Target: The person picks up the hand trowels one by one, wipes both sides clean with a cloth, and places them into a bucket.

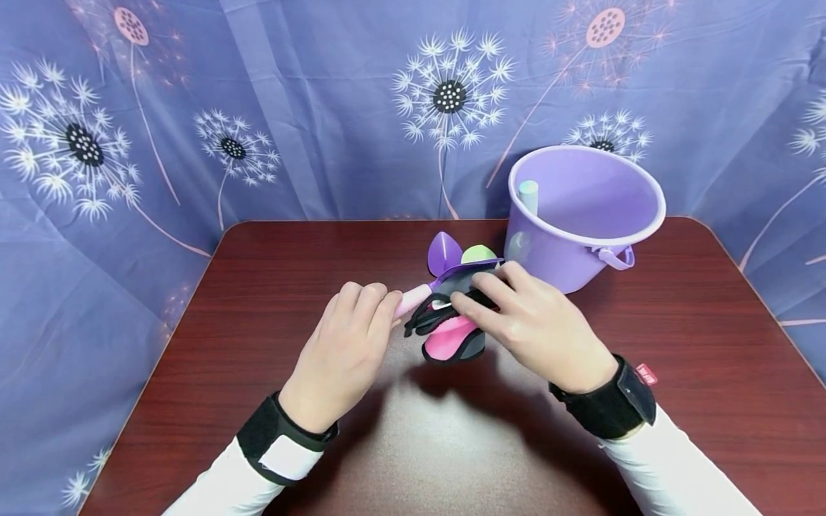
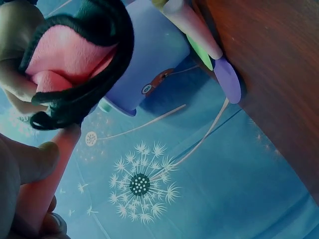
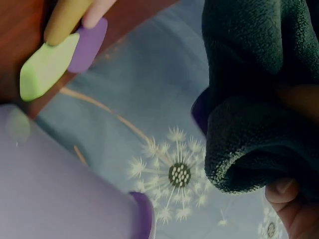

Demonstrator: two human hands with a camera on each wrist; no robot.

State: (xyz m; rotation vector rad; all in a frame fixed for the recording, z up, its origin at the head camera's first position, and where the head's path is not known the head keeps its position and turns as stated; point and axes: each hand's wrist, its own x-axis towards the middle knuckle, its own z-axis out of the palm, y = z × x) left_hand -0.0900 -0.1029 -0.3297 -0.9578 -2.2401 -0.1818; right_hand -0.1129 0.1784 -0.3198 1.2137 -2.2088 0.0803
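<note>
My left hand (image 1: 345, 344) grips the pink handle (image 1: 413, 299) of a toy shovel whose purple blade (image 1: 466, 267) points right. Around that blade my right hand (image 1: 542, 330) holds a cloth, dark grey on one side and pink on the other, with black edging. The cloth (image 2: 70, 52) hangs below the blade and hides most of it; in the right wrist view its dark side (image 3: 244, 144) is folded over. Just behind the hands, another purple tool head (image 1: 444, 254) and a light green one (image 1: 477, 254) lie on the table.
A lilac bucket (image 1: 581, 265) stands at the back right of the reddish-brown table (image 1: 271, 287). A pale, rounded handle end (image 1: 528, 190) sticks up inside its left wall. Behind the table hangs a blue curtain (image 1: 335, 107) with dandelion prints.
</note>
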